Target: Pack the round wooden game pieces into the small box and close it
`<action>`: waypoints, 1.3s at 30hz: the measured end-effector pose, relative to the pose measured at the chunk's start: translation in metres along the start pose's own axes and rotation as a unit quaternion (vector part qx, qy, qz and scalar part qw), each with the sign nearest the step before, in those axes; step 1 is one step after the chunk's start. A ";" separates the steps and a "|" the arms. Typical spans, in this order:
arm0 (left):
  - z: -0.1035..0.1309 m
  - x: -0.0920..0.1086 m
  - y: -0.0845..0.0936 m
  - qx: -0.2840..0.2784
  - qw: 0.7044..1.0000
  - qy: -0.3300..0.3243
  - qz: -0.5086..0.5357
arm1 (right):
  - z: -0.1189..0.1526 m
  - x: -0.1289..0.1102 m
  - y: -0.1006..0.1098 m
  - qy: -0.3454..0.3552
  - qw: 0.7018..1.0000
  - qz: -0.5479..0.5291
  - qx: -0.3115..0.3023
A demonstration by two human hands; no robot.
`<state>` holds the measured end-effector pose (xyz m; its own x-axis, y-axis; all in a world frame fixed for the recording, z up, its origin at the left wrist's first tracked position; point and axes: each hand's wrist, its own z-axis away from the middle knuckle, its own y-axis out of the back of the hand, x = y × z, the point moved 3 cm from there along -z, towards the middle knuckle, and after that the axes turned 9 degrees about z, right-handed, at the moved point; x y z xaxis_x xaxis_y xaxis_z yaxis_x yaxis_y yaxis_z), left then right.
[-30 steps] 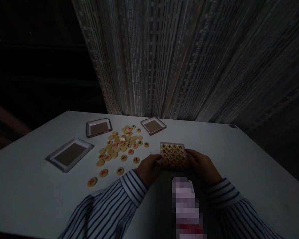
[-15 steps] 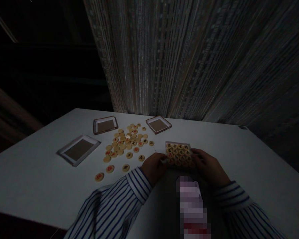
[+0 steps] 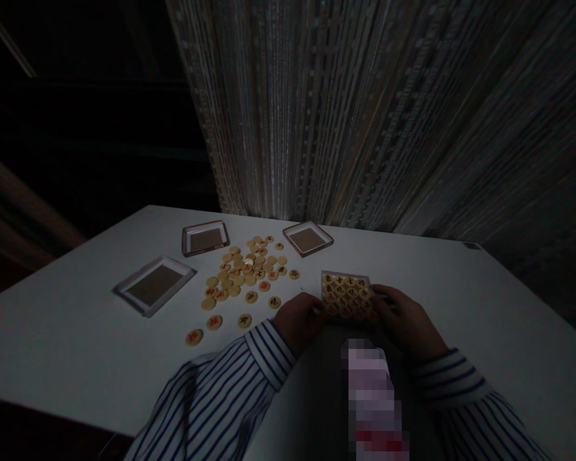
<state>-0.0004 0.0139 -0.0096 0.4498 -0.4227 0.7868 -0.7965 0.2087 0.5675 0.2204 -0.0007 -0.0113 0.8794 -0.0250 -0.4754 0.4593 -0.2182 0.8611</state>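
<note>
While, in the head view, the left hand [image 3: 298, 319] and right hand [image 3: 410, 323] pinch opposite sides of the filled box [image 3: 348, 296], right of the loose pieces [image 3: 237, 280] on the table [image 3: 67, 326], an even, level grip should best keep its rows undisturbed.

discs [image 3: 234, 291], 3 trays [image 3: 155, 285] on table [image 3: 72, 346]

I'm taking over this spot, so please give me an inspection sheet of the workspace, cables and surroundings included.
Surface: white table, dimly lit.
Things in use: shallow pale-rimmed rectangular box with rows of round tan discs bearing characters.
Clutter: loose round tan discs left of the box; three open pale-walled rectangular trays around them.
Hands: left hand holds the box's left side; right hand its right.
Cables: thin line at lower left, too faint to identify.
Surroundings: grey patterned curtain behind.
</note>
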 end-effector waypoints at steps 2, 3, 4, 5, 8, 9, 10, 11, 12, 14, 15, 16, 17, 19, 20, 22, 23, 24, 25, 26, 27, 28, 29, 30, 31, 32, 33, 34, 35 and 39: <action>0.000 0.000 0.001 -0.010 1.000 -0.003 -0.004 | 0.000 0.001 0.000 0.002 1.000 0.004 0.006; 0.000 0.001 0.001 -0.013 1.000 -0.003 -0.006 | 0.000 0.001 0.000 0.003 1.000 0.008 0.010; 0.000 0.001 0.001 -0.016 1.000 -0.003 -0.007 | 0.000 0.001 0.001 0.004 1.000 0.012 0.015; 0.000 0.000 0.001 -0.016 1.000 -0.003 -0.007 | 0.000 0.001 0.001 0.006 1.000 0.013 0.021; 0.000 0.001 0.000 -0.013 1.000 -0.010 -0.013 | 0.000 -0.002 0.002 0.019 0.999 0.013 0.031; 0.000 0.001 0.000 -0.013 1.000 -0.015 -0.015 | 0.000 -0.003 0.002 0.025 0.999 0.014 0.032; 0.000 0.001 0.000 -0.014 1.000 -0.019 -0.017 | 0.001 -0.004 0.002 0.032 0.999 0.016 0.033; 0.000 0.002 0.000 -0.016 0.999 -0.021 -0.021 | 0.001 -0.005 0.002 0.038 0.998 0.020 0.034; 0.000 0.002 0.000 -0.018 0.999 -0.021 -0.023 | 0.001 -0.006 0.001 0.045 0.998 0.025 0.036; 0.000 0.003 0.001 -0.016 0.999 -0.022 -0.028 | 0.001 -0.007 0.001 0.054 0.997 0.031 0.047; 0.001 0.004 0.002 -0.012 0.999 -0.024 -0.026 | 0.001 -0.007 0.002 0.056 0.996 0.034 0.055; 0.001 0.004 0.003 -0.006 0.999 -0.025 -0.022 | 0.001 -0.007 0.002 0.057 0.996 0.035 0.064; 0.002 0.005 0.005 0.003 1.000 -0.026 -0.015 | 0.001 -0.007 0.002 0.057 0.995 0.036 0.074; 0.005 0.004 0.007 0.024 0.999 -0.021 0.008 | 0.001 -0.008 0.003 0.057 0.994 0.035 0.089; 0.007 0.004 0.008 0.030 0.999 -0.015 0.026 | 0.000 -0.008 0.004 0.057 0.994 0.034 0.092; 0.014 0.004 0.009 0.044 0.997 0.005 0.067 | 0.000 -0.008 0.005 0.061 0.993 0.030 0.095; 0.018 0.005 0.010 0.049 0.995 0.014 0.086 | -0.001 -0.008 0.005 0.064 0.992 0.029 0.100; 0.024 0.006 0.011 0.053 0.993 0.022 0.100 | -0.001 -0.008 0.006 0.069 0.992 0.027 0.105; 0.030 0.008 0.011 0.056 0.992 0.028 0.108 | -0.001 -0.008 0.007 0.073 0.991 0.024 0.113; 0.038 0.011 0.012 0.060 0.992 0.032 0.109 | 0.000 -0.008 0.009 0.076 0.989 0.020 0.123; 0.046 0.013 0.014 0.060 0.992 0.034 0.108 | 0.000 -0.009 0.010 0.078 0.988 0.014 0.133; 0.054 0.016 0.015 0.059 0.992 0.034 0.103 | 0.001 -0.009 0.012 0.080 0.987 0.008 0.140; 0.062 0.019 0.018 0.056 0.994 0.030 0.094 | 0.001 -0.009 0.013 0.081 0.986 0.003 0.145; 0.069 0.021 0.021 0.058 0.994 0.027 0.085 | 0.002 -0.010 0.015 0.081 0.985 -0.003 0.149; 0.076 0.023 0.027 0.068 0.994 0.025 0.077 | 0.002 -0.010 0.016 0.081 0.985 -0.007 0.152; 0.083 0.024 0.032 0.070 0.995 0.023 0.072 | 0.003 -0.010 0.018 0.081 0.984 -0.011 0.157; 0.088 0.024 0.039 0.073 0.995 0.024 0.065 | 0.003 -0.011 0.020 0.080 0.984 -0.014 0.161; 0.093 0.024 0.047 0.078 0.995 0.021 0.058 | 0.004 -0.011 0.023 0.079 0.983 -0.017 0.167; 0.096 0.023 0.057 0.083 0.995 0.018 0.050 | 0.005 -0.013 0.025 0.079 0.982 -0.019 0.172; 0.105 0.015 0.099 0.124 0.991 0.017 0.038 | 0.008 -0.022 0.036 0.084 0.981 -0.013 0.176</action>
<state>-0.1149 -0.0647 0.0325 0.3942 -0.3830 0.8354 -0.9019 0.0137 0.4318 0.2164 -0.0161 0.0292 0.8899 0.1396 -0.4343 0.4359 -0.5408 0.7194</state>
